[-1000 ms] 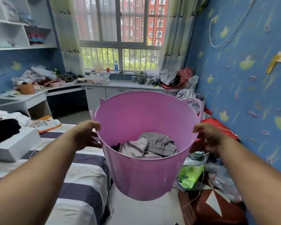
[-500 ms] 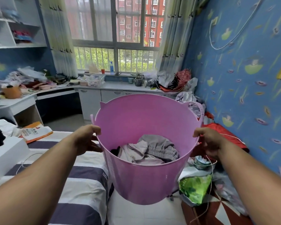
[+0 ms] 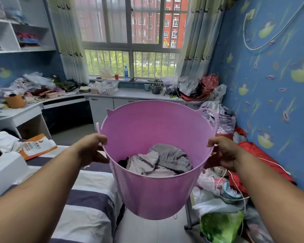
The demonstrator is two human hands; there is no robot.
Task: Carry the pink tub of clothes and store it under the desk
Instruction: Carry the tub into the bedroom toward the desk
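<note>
I hold the pink tub (image 3: 153, 195) in the air in front of me, above the gap between the bed and the floor clutter. Grey clothes (image 3: 161, 160) lie crumpled at its bottom. My left hand (image 3: 93, 149) grips the tub's left rim and my right hand (image 3: 223, 153) grips its right rim. The white desk (image 3: 33, 109) runs along the left wall and under the window, with a dark open space (image 3: 65, 116) beneath its corner section.
A striped bed (image 3: 88, 199) fills the lower left, with a white box (image 3: 5, 171) and an orange packet (image 3: 37, 146) on it. Bags, a red cloth (image 3: 253, 151) and a green bag (image 3: 221, 225) crowd the floor at right. The desk top is cluttered.
The view has advanced toward the desk and window; the tub stays held at both rims and now sits slightly lower and closer to the desk.
</note>
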